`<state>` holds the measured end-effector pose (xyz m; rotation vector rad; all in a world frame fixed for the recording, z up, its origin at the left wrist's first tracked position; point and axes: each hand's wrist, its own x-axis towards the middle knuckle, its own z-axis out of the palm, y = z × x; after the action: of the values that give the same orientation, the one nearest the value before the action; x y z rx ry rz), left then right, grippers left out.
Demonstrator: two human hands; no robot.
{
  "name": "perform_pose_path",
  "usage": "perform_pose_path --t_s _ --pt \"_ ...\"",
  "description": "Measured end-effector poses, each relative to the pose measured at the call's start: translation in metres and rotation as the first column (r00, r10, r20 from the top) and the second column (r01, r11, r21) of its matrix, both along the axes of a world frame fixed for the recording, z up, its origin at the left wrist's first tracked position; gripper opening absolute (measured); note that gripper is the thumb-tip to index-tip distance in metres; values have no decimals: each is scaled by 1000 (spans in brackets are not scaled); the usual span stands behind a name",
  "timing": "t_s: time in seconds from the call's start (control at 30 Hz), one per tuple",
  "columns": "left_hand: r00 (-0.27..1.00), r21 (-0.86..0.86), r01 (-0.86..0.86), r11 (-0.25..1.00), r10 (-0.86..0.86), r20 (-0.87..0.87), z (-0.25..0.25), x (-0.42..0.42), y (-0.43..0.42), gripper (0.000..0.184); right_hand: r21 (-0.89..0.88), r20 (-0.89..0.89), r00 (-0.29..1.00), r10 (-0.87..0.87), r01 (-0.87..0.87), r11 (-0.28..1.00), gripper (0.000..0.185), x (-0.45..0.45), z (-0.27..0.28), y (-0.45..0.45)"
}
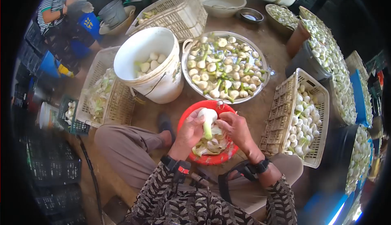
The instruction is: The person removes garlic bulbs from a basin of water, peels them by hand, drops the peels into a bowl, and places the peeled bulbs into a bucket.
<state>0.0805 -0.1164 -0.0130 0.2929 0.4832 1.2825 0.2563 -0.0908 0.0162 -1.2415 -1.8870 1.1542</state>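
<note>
My left hand [190, 130] grips a white garlic bulb [209, 115] with its thick pale-green stem pointing down. Close against the bulb's right side, my right hand [237, 130] has its fingers curled into a pinch; what lies between them is hidden. Below both hands, a red basin [183, 123] holds loose peeled skins [209, 145]. Just beyond it stands a round metal pan [265, 78] of garlic bulbs in water, many with green stems. A white bucket [163, 86] with several clean bulbs inside is at the front left.
At right, a plastic crate [279, 121] is full of white garlic, with more heaped containers [342, 82] behind. To the left sits a crate of skins [118, 109]. A tilted crate [183, 19] and a wide basin [222, 3] stand at the back. Another person [53, 13] is at upper left.
</note>
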Motion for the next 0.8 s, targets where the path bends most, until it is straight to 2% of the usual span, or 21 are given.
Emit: perform_pose_path --t_s 0.03,0.07,0.13,0.17,0.2,0.23,0.27,0.3,0.33,0.37,0.4,0.47,0.53,0.57,0.6,0.67,0.7,0.73,0.77,0.8 --pt "999 20 42 999 -43 12 3 5 0 37 -67 -154 987 -42 32 997 17 -1 2 2" --pt "999 36 37 999 -37 6 0 9 -1 37 -50 -160 987 -34 26 998 17 1 7 2" --pt "989 21 -50 999 53 -140 -5 15 -1 35 46 -30 996 -80 81 996 15 -1 20 0" --pt "998 24 -26 999 27 -53 -6 16 -2 35 77 -44 992 -122 125 989 17 -3 19 -1" --pt "998 57 -27 998 30 -55 -6 18 -3 36 65 -59 989 -135 139 988 16 -1 15 -2" --pt "996 67 -58 996 62 -66 -9 22 -3 35 172 -33 989 -143 146 974 15 -2 15 -3" --pt "992 72 -91 993 97 -81 -13 24 -6 34 195 -1 986 -166 163 967 13 -1 14 -3" --pt "993 63 -74 995 79 -85 -12 25 -9 33 166 14 979 -204 199 966 12 -2 12 -4" --pt "994 60 -57 997 62 -89 -12 26 -9 31 220 47 979 -197 182 958 12 -1 9 -2" --pt "993 98 -30 995 41 -113 -17 26 -7 32 202 49 980 -195 181 962 12 0 7 2" --pt "997 101 -55 993 61 -49 -18 28 -7 35 175 59 979 -197 184 967 12 2 4 -1" --pt "997 74 -60 995 64 -53 -4 29 -7 34 18 -95 985 -148 150 989 10 5 11 -3" --pt "990 97 -65 993 76 -117 -6 33 -7 36 67 -56 986 -157 161 985 11 7 -6 0" --pt "969 130 -68 989 97 -227 -10 36 -9 40 69 -61 985 -159 163 984 11 4 -6 -1" --pt "890 165 -108 980 170 -424 -14 39 -10 42 68 -66 984 -165 169 983 11 4 -7 -2" --pt "847 147 -71 987 137 -514 -20 41 -9 45 147 -19 981 -194 195 970 9 2 -15 -2" --pt "846 167 -73 983 150 -512 -27 42 -9 45 193 23 978 -207 199 961 9 1 -13 -4" --pt "948 175 -53 983 105 -301 -31 39 -9 43 240 63 974 -219 198 950 8 1 -14 -4" --pt "996 183 -32 983 46 -77 -35 34 -7 42 241 56 969 -239 219 946 9 3 -24 1" --pt "995 194 -35 980 51 -81 -31 29 -5 42 250 49 971 -236 216 944 9 2 -17 1"
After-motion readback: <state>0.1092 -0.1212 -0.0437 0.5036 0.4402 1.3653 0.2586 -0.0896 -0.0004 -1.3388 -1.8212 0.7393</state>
